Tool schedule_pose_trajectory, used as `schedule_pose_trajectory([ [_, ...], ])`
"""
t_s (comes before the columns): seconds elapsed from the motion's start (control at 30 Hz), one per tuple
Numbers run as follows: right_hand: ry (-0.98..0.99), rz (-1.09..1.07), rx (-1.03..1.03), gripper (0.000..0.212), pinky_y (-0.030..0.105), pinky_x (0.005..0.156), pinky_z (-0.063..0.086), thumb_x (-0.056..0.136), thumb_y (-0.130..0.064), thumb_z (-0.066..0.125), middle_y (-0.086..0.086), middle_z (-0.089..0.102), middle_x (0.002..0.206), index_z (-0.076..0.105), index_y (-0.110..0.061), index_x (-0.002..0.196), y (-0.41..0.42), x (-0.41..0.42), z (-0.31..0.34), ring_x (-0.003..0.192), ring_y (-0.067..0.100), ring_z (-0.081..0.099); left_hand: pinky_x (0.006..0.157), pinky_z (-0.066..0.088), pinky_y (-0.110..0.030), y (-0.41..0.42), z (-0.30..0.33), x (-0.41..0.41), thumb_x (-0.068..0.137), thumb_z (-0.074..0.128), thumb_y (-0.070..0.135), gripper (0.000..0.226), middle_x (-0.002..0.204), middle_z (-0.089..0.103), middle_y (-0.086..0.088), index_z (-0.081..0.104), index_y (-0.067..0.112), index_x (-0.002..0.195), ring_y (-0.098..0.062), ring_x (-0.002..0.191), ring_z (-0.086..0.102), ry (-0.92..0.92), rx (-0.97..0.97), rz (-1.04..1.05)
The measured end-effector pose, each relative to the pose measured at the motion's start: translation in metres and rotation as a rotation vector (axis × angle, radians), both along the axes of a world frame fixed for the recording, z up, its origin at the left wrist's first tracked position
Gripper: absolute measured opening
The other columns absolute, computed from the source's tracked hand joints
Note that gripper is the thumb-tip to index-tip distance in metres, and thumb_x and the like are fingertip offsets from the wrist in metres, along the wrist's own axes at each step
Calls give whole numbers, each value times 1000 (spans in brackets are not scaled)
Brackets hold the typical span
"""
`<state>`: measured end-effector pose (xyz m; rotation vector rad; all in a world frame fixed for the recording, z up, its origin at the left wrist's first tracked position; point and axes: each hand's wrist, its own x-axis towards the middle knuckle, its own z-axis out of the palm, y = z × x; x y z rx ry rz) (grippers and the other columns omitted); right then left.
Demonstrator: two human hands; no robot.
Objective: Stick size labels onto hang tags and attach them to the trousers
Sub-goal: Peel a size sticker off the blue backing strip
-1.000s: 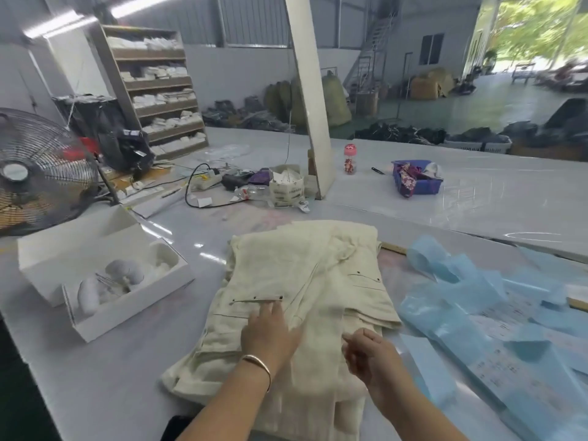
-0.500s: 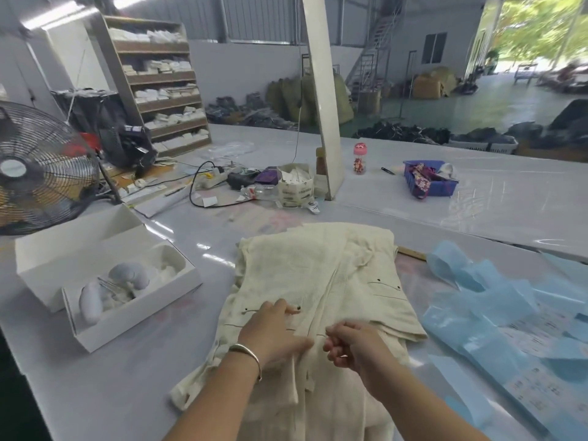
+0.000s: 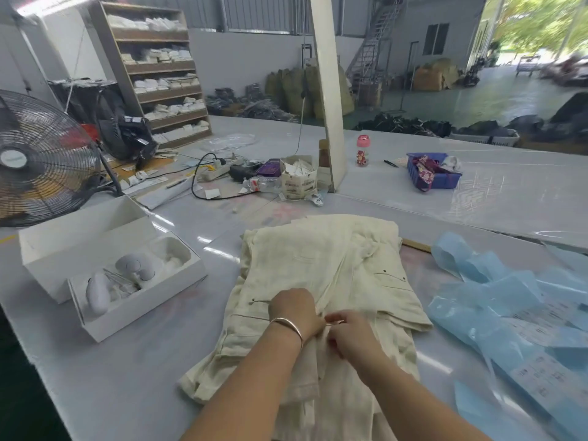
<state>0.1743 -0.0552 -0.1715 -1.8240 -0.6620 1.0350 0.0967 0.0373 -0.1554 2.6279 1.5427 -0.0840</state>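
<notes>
Both hands have closed together: right hand [image 3: 351, 337] pinches the cream trousers [image 3: 321, 265], left hand [image 3: 294, 308] presses alongside, fingers hidden, suggesting tag attachment is starting.

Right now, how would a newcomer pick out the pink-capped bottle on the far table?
Find the slanted white post rising from the table. Just right of its base stands the bottle, left of the blue basket. It alone is small and upright, with a pink cap.
</notes>
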Motion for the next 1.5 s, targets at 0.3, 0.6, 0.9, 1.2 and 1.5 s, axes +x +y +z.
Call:
schedule_pose_trajectory([
  [0.3, 180, 27, 111, 21, 22, 47, 44, 91, -16, 59, 8, 67, 62, 62, -5, 109, -19, 14, 6, 49, 14, 59, 80, 43, -29, 3, 45, -24, 90, 49, 23, 21, 109, 66, -1, 64, 20, 104, -24, 103, 62, -83, 89, 1],
  [0.6, 540, -164, 104, 27, 44, 65, 58, 90, -1, 60, 23, 69, 96, 61, 8, 116, 10, 19, 19, 82, 36, 67, 77, 45, -30, -71, 3, -67, 77, 54, 72, 43, 89, 51, 12, 63, 30, 82, 0, 83, 55, -573, -329, -25],
  [0.9, 612, 26, 354, 26, 35, 66, 59, 73, -19, 73, 18, 72, 104, 77, -8, 96, -29, 50, 52, 91, 31, 71, 95, 50, -39, 10, 4, -99, 68, 64, 78, 81, 116, 70, -6, 66, 19, 123, -25, 107, 66, -1160, -831, 508],
  [1.2, 409, -2, 222, 46, 31, 75, 57, 79, -13, 75, 21, 65, 118, 64, 6, 118, -103, 82, 111, 104, 29, 67, 80, 57, -33, -28, 28, -57, 91, 56, 40, 38, 112, 72, -11, 75, 13, 110, -25, 106, 68, -1715, -1392, 198],
  [1.5, 333, -133, 263, 17, 27, 56, 56, 73, -10, 77, 16, 74, 91, 77, 0, 87, -273, 108, 130, 79, 29, 73, 54, 56, -25, -140, 104, -9, 72, 55, 9, 24, 66, 72, -13, 75, -2, 66, -24, 62, 72, -1564, -1406, -49],
])
